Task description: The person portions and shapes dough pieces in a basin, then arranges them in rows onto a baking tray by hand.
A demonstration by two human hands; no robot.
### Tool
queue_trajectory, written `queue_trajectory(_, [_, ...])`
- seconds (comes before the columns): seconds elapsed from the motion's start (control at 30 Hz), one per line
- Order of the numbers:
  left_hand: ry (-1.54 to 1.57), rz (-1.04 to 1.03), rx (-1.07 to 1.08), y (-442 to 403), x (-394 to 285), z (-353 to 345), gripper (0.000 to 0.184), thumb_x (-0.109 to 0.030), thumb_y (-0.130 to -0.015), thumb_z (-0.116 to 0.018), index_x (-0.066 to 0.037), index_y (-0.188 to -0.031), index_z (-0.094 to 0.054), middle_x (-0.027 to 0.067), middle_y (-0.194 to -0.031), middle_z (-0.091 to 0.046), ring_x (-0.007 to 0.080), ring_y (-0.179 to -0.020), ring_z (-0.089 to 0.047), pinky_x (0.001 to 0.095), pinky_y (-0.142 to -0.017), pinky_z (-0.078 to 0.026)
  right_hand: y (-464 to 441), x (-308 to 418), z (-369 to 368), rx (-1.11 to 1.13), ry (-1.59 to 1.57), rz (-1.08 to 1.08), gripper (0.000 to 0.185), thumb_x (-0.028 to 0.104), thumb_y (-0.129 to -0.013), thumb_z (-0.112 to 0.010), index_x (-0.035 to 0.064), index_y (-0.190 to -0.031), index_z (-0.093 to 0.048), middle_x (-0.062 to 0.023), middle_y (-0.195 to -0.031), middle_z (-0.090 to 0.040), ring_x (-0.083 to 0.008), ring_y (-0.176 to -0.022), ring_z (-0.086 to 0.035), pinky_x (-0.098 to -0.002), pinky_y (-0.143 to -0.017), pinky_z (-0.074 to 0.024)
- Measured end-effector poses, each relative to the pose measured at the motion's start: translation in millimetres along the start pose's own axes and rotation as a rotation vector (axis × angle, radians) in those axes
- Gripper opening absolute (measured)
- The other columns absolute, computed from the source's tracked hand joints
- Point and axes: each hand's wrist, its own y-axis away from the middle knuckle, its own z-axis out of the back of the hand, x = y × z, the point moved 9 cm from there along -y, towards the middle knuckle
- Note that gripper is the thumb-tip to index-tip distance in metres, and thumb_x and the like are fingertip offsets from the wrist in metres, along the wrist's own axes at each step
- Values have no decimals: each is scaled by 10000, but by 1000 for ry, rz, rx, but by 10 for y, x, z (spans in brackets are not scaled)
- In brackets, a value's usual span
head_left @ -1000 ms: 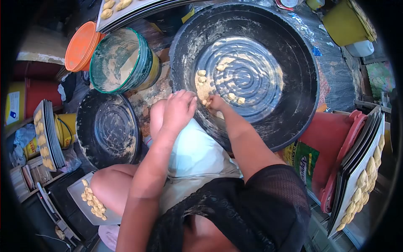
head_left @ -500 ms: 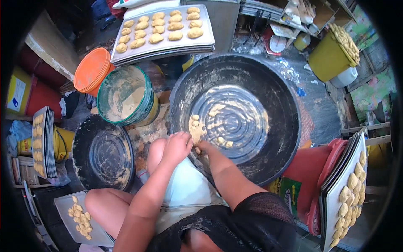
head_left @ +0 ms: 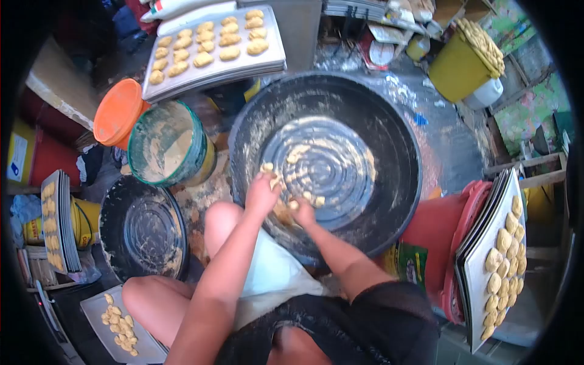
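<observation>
Right hand [head_left: 302, 213]: by appearance closed around one small dough piece [head_left: 294, 205], low inside the near left part of the large black basin [head_left: 398, 140]
Left hand [head_left: 263, 191]: curled, fingers turned down into the same basin, just beside loose pieces [head_left: 267, 166]; cannot tell whether gripping one
Working spot: left side of the basin floor, both hands near each other but apart, pale powder [head_left: 281, 214] spread between
Finger pressure: judged best light and even, enough to control each piece without flattening or tearing
Powder coating: a thin film on fingertips advisable against sticking; heavy clumps better shaken off
Spacing: gaps between loose pieces advisable, with sticking together a likely fault
Large basin contents: two pieces just right of the right hand, more beyond the left hand and toward the far side, powder streaked over the ridged bottom
Green-rimmed bucket [head_left: 204, 161]: left of the large basin, loose pale powder inside, inner wall dusted
Small black basin [head_left: 121, 243]: near left, powder residue on wall and floor
Far tray [head_left: 207, 74]: far left, larger oval pieces in spaced rows, on top of a stack
Near left tray [head_left: 100, 331]: beside the bent knee, small pieces grouped closely
Right tray [head_left: 474, 286]: steeply tilted in view beside the red bucket [head_left: 432, 243], rounded pieces crowded together
Yellow bucket [head_left: 456, 73]: far right, dough-coloured lumps along the top, interior hidden
</observation>
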Motion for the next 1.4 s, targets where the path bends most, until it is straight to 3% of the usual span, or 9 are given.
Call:
queue_trajectory(0.1, [-50, 161, 543, 87, 563, -623, 289, -275, -822, -665, -31, -972, -698, 205, -958, -677, 381, -913, -643, 422, -819, -496, 336, -284, -563, 598, 108, -134, 385, 224, -744, -749, 48, -1073, -656, -184, -1037, -679, -332, -926, -659, -411, -827, -516])
queue_trajectory(0.3, [622, 667, 309, 37, 747, -534, 556, -514, -891, -591, -35, -1173, -607, 162, -1032, -678, 328, -945, -650, 395, -851, -506, -495, 739, 271, 153, -560, -132, 446, 284, -817, -678, 47, -1187, -598, -185, -1110, -633, -266, -934, -635, -370, -842, -496])
queue_trajectory(0.47, [1372, 805, 321, -84, 573, -597, 475, -481, -902, -575, -67, -1133, -603, 73, -928, -667, 257, -854, -653, 373, -707, -543, -561, 1735, 300, 514, -311, 306, 948, 318, -853, -697, 128, -1533, -64, -190, -1587, -96, -343, -1425, -261, -420, -1116, -308])
queue_trajectory(0.6, [1505, 727, 443, -142, 723, -583, 373, -377, -920, -544, -34, -1043, -624, 88, -839, -669, 206, -710, -657, 247, -427, -440, -1012, 225, 563, 246, -730, -400, 904, 457, -808, -707, 118, -1506, -243, -249, -1546, -192, -375, -1400, -296, -470, -1130, -272])
queue_trajectory(0.7, [1502, 760, 420, -138, 649, -589, 389, -388, -930, -523, -31, -1048, -624, 98, -875, -672, 199, -724, -654, 244, -442, -451, -573, -1625, -31, -18, 221, -637, 827, 557, -725, -741, 116, -1364, -455, -290, -1426, -348, -430, -1270, -423, -509, -1054, -349])
queue_trajectory(0.8, [1500, 712, 451, -185, 475, -517, 393, -388, -931, -522, -35, -1078, -614, 94, -911, -668, 211, -749, -656, 266, -461, -479, -465, -1436, -396, 45, 311, -360, 376, 337, -764, -719, 162, -1090, -651, -168, -1157, -580, -353, -1093, -558, -433, -918, -471])
queue_trajectory(1.07, [1485, 663, 375, -235, 520, -454, 351, -393, -939, -515, -78, -1077, -581, 75, -974, -664, 210, -761, -649, 254, -478, -480, 28, -666, -1179, 587, 186, -162, 376, 155, -693, -689, 154, -1068, -661, -167, -1148, -596, -351, -1063, -592, -425, -925, -481])
queue_trajectory(1.2, [1451, 644, 414, -234, 579, -504, 346, -398, -955, -506, -74, -1045, -587, 85, -1007, -653, 213, -794, -651, 248, -468, -463, -90, -217, -480, 137, -73, -313, 339, 119, -733, -623, 127, -1070, -647, -182, -1111, -627, -384, -1035, -600, -464, -892, -482])
queue_trajectory(1.4, [1403, 626, 456, -251, 449, -486, 317, -358, -890, -553, -96, -1065, -594, 71, -933, -653, 220, -819, -656, 277, -495, -498, 255, -45, -559, 568, -36, -100, 286, 76, -761, -578, 106, -1038, -644, -198, -944, -671, -357, -959, -643, -451, -835, -498])
